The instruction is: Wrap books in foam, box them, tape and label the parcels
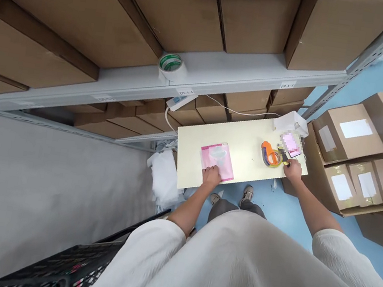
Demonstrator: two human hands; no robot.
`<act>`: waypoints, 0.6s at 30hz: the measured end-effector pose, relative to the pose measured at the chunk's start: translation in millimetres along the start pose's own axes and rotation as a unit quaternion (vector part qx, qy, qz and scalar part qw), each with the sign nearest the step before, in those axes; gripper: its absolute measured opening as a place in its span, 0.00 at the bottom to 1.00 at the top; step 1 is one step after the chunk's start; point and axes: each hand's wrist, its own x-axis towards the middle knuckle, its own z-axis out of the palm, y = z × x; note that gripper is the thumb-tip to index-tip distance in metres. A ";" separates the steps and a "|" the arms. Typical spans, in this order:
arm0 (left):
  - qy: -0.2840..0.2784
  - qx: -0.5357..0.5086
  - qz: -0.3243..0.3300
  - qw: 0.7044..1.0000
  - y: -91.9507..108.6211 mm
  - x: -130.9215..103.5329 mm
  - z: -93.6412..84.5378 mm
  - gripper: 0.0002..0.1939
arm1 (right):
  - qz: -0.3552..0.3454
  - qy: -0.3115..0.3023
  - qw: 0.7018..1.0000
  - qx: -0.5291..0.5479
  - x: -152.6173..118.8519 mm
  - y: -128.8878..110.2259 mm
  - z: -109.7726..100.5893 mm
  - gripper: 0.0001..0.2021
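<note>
A flat pink packet (227, 167) with a clear, shiny front lies on the cream tabletop (189, 155). Bent over its lower edge are the fingers of my left hand (211, 175), closed on it; the thumb is hidden. At the right end of the table, my right hand (293, 171) is closed around the dark and yellow handle of an orange tape dispenser (266, 151). The dispenser rests on or just above the tabletop; I cannot tell which. Just beyond that hand is a phone with a pink screen (291, 144), partly blurred.
Behind the table stands a metal shelf (226, 64) packed with cardboard boxes (183, 13) and bearing a tape roll (170, 66). Labelled cartons (357, 128) crowd the right. White plastic wrapping (164, 178) hangs at the left end; a black crate (59, 263) is at lower left.
</note>
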 end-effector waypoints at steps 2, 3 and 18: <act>-0.003 -0.002 -0.004 1.000 4.9 -3.2 3.3 0.20 | -0.025 -0.010 0.999 -0.019 7.2 1.3 4.6 0.16; -0.004 -0.002 -0.006 1.000 7.0 -4.9 5.3 0.21 | -0.034 -0.012 0.999 -0.028 9.7 1.3 6.6 0.16; -0.027 0.017 -0.010 0.999 4.0 -4.7 21.9 0.29 | -0.009 -0.006 1.000 0.027 14.1 -5.7 -16.2 0.16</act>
